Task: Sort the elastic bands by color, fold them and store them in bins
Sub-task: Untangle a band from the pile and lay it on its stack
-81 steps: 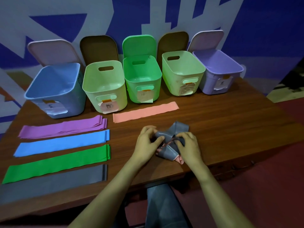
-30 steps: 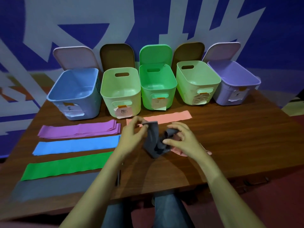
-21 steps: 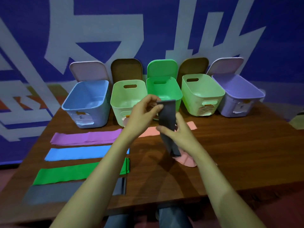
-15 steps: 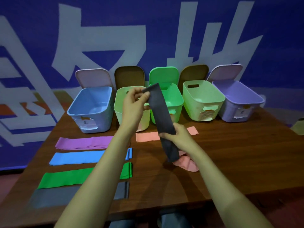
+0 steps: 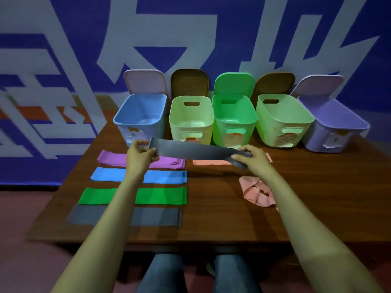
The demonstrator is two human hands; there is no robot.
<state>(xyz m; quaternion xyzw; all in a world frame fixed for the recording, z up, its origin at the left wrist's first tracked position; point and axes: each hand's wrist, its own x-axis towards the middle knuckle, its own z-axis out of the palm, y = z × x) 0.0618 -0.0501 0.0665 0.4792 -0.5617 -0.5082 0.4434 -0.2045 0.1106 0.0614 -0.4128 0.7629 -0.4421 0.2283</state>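
two hands hold one grey band stretched out level above the table, just in front of the row of bins. i see the left hand pinching its 9 o'clock end between thumb and curled fingers; the right hand is curled round its 3 o'clock end. a crumpled pink band lies on the wood at 6 o'clock of the right hand, apart from it.

Looked like some kind of staged workroom or activity hall tbh, giant white lettering painted over a blue wall, plain wooden surface in front of it, five labelled pastel bins lined up, lids propped behind, reddish floor underneath
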